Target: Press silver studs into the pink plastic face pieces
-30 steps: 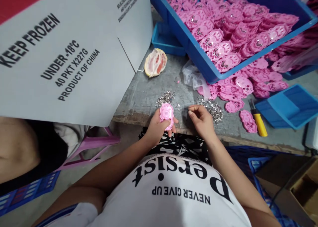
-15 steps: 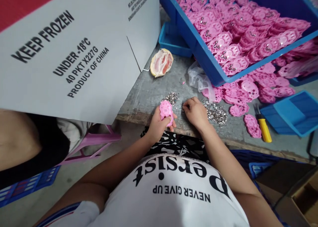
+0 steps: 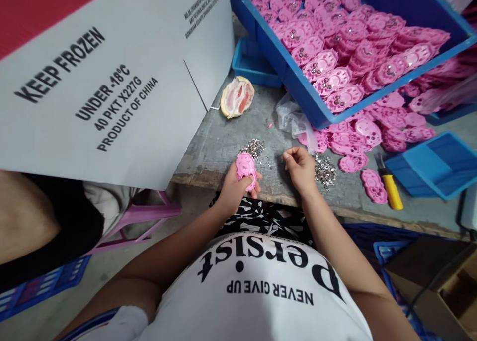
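My left hand is closed around a pink plastic casing piece, thumb across its lower end, close to the table's front edge. Just beyond it lies a small pile of shiny metal bits. My right hand is a little to the right, its thumb and fingertips pinched together above the tabletop; whatever is between them is too small to make out. Beside that hand, on its right, is a second heap of little metal pieces.
A large blue bin full of pink pieces stands at the back right, with more pink pieces below it. A yellow-handled screwdriver, a blue tray, a cut fruit and a big carton are around.
My right hand has shifted to the right, nearer the right-hand metal heap, with fingers still pinched. The left hand keeps the pink piece in place. The view has shifted slightly.
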Demonstrator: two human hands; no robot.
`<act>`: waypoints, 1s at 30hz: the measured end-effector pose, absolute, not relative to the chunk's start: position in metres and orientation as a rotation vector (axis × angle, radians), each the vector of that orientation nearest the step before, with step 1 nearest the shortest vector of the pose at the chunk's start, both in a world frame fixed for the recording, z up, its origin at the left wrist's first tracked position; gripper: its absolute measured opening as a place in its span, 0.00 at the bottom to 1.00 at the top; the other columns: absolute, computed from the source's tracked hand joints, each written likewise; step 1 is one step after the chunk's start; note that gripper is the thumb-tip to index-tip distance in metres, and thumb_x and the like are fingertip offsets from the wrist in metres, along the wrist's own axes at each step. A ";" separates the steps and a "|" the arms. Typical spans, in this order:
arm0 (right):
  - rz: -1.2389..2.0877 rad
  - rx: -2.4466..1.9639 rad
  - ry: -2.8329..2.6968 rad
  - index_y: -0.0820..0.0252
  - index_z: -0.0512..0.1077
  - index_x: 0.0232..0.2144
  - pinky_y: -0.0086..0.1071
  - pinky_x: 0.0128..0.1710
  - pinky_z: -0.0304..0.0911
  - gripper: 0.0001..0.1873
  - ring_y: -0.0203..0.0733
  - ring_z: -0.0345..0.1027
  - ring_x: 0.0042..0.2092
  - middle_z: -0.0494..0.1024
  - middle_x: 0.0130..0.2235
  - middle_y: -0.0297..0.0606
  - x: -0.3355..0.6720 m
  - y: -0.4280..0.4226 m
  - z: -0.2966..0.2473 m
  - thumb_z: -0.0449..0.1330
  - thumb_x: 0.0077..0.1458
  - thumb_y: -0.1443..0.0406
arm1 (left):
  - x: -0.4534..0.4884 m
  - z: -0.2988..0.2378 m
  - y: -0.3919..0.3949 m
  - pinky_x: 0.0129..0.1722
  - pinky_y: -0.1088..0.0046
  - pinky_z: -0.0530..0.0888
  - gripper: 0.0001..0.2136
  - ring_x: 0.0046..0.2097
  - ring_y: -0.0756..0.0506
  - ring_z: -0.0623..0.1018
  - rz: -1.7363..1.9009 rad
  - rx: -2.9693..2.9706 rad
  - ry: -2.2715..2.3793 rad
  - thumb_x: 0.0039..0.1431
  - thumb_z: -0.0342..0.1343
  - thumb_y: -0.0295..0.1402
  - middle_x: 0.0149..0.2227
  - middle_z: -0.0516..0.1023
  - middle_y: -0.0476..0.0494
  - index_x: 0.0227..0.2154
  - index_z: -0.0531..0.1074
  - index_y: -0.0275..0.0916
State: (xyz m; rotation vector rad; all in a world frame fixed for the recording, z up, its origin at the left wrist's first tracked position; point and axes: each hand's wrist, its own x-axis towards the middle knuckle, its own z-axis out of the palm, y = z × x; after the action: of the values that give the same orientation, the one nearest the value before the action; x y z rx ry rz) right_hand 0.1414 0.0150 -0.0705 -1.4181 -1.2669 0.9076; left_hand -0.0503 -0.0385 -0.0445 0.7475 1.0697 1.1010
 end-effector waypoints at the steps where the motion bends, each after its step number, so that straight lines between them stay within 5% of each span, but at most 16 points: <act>1: 0.896 -1.432 -1.281 0.55 0.68 0.30 0.31 0.27 0.57 0.11 0.34 0.58 0.24 0.70 0.25 0.28 0.141 0.015 -0.070 0.60 0.52 0.54 | -0.050 -0.044 -0.039 0.18 0.75 0.70 0.20 0.24 0.50 0.76 1.098 0.751 1.075 0.48 0.60 0.30 0.35 0.79 0.48 0.44 0.62 0.39; 15: 0.938 -1.393 -1.317 0.57 0.75 0.43 0.34 0.36 0.63 0.18 0.37 0.64 0.31 0.76 0.32 0.32 0.146 0.015 -0.080 0.61 0.52 0.55 | -0.047 -0.047 -0.040 0.18 0.75 0.70 0.18 0.24 0.51 0.76 1.110 0.801 1.084 0.50 0.60 0.30 0.38 0.80 0.46 0.43 0.62 0.39; 24: 0.827 -1.332 -1.449 0.57 0.78 0.31 0.34 0.36 0.61 0.07 0.38 0.66 0.32 0.76 0.32 0.34 0.147 0.015 -0.079 0.62 0.50 0.61 | -0.047 -0.046 -0.041 0.17 0.75 0.70 0.18 0.24 0.50 0.76 1.103 0.808 1.103 0.49 0.59 0.30 0.35 0.79 0.48 0.43 0.62 0.38; 30: 0.791 -1.337 -1.491 0.55 0.75 0.34 0.33 0.32 0.63 0.06 0.38 0.66 0.29 0.77 0.30 0.32 0.141 0.003 -0.069 0.63 0.52 0.62 | -0.033 -0.034 -0.032 0.19 0.76 0.70 0.20 0.25 0.51 0.76 1.096 0.779 1.089 0.49 0.62 0.32 0.36 0.78 0.47 0.45 0.63 0.38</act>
State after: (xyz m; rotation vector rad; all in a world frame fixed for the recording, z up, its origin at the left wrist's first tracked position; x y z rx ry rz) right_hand 0.1406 0.0031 -0.0686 -1.3374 -1.4906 0.7911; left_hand -0.0332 -0.0323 -0.0340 0.7790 1.0887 1.0961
